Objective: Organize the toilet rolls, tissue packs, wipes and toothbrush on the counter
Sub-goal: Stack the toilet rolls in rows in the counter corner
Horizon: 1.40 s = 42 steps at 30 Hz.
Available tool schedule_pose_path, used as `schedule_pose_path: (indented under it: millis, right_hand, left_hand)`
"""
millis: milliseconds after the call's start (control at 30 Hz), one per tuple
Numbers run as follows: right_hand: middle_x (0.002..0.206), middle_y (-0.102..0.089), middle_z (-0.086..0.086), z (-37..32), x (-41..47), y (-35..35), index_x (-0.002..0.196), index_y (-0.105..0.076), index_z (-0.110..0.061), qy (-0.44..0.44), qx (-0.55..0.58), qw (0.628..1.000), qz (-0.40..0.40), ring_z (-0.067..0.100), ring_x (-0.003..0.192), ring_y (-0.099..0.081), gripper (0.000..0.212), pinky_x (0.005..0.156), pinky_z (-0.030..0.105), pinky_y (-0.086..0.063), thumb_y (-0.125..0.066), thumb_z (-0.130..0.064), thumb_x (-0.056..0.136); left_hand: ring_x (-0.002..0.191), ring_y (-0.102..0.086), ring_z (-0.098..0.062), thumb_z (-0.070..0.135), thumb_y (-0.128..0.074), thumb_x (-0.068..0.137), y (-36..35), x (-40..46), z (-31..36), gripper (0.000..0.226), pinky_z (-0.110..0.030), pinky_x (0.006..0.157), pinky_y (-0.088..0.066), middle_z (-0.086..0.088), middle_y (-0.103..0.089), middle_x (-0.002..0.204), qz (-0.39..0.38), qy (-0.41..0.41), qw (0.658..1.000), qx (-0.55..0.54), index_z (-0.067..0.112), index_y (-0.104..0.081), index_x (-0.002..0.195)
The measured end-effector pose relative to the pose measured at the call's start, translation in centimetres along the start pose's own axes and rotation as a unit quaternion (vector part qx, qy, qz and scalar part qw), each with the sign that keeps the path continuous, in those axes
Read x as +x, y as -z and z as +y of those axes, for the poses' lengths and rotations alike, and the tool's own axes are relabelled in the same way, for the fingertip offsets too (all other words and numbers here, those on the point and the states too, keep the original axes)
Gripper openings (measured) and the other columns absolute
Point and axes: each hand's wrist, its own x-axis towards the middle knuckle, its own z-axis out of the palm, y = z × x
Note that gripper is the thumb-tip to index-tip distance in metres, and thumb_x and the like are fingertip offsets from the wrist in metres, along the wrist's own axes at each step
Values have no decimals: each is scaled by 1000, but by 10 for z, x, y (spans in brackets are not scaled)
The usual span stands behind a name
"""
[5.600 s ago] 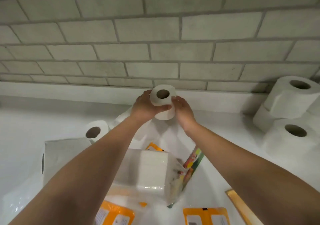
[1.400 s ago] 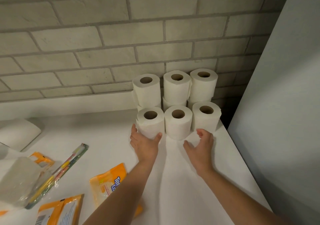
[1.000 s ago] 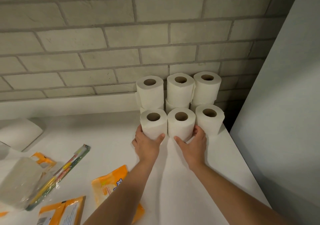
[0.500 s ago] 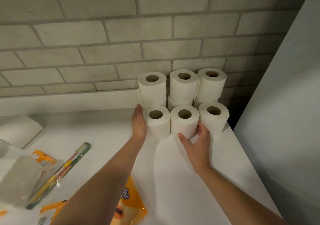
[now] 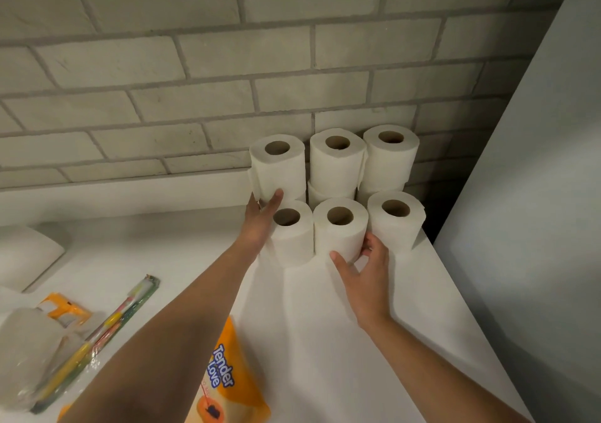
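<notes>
**Rolls stacked in the corner, both hands against the stack**

Head view: the toilet rolls [image 5: 338,191] stand upright in the far right corner of the white counter [image 5: 325,341], three in front and a taller back row stacked two high, pressed close to the brick wall [image 5: 227,64]. A grey side panel [image 5: 536,195] closes the corner just beside the right-hand rolls. The left hand [image 5: 260,221] lies flat, fingers together and straight, against the left side of the stack, its tips touching the upper back-left roll [image 5: 278,167] and its palm by the front-left roll [image 5: 289,234]. The right hand [image 5: 364,279] is cupped with fingers spread around the base of the front middle roll [image 5: 340,227], touching it but not clamped.

Well apart, at the left, lie a toothbrush [image 5: 107,328] in its clear packet, a wrapped white tissue pack [image 5: 29,354] touching it, and a small orange pack [image 5: 61,308] behind. An orange wipes pack [image 5: 227,383] lies partly hidden under the left forearm. A white rounded object [image 5: 22,256] sits at the far left edge.
</notes>
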Motion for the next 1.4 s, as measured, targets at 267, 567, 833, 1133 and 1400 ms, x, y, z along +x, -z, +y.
schedule_pose_path:
  millis: [267, 567, 833, 1133, 1400]
  right_hand:
    - [128, -51, -10, 0, 0, 1, 130, -43, -32, 0, 2, 1000, -5, 10, 115, -52, 69, 104, 37, -48, -78, -48, 73]
    - [129, -52, -10, 0, -1, 2, 132, -43, -31, -6, 6, 1000, -16, 11, 118, -51, 69, 105, 37, -47, -77, -49, 74]
    - [128, -41, 12, -7, 6, 25, 124, -45, -8, -57, 69, 984, 154, 16, 113, -38, 52, 97, 35, -46, -63, -41, 88]
    - [133, -52, 2, 9, 37, 41, 138, -44, -29, -67, 68, 988, 119, 22, 121, -52, 70, 97, 49, -52, -54, -68, 81]
    - [136, -52, 3, 9, 36, 41, 140, -41, -27, -73, 41, 992, 94, 25, 126, -49, 80, 102, 54, -46, -45, -76, 77]
  left_hand:
    - [111, -65, -13, 50, -65, 89, 0, -2, -3, 59, -28, 88, -51, 3, -65, 127, -9, -8, 1000, -23, 25, -46, 139]
    - [113, -63, -12, 57, -63, 87, 3, -3, -3, 68, -29, 89, -50, 5, -62, 132, -25, -3, 1000, -8, 29, -41, 145]
    - [111, -61, -5, 53, -49, 98, -3, -26, -1, 46, -28, 91, -44, 15, -63, 125, 20, -1, 998, -58, 30, -49, 138]
    - [127, -54, -13, 60, -54, 91, -20, -47, -25, 58, -38, 114, -36, 8, -60, 134, 74, 40, 993, -85, 31, -47, 141]
    - [116, -62, -14, 58, -53, 93, -16, -48, -15, 43, -40, 110, -43, 9, -68, 120, 51, 39, 997, -46, 33, -56, 127]
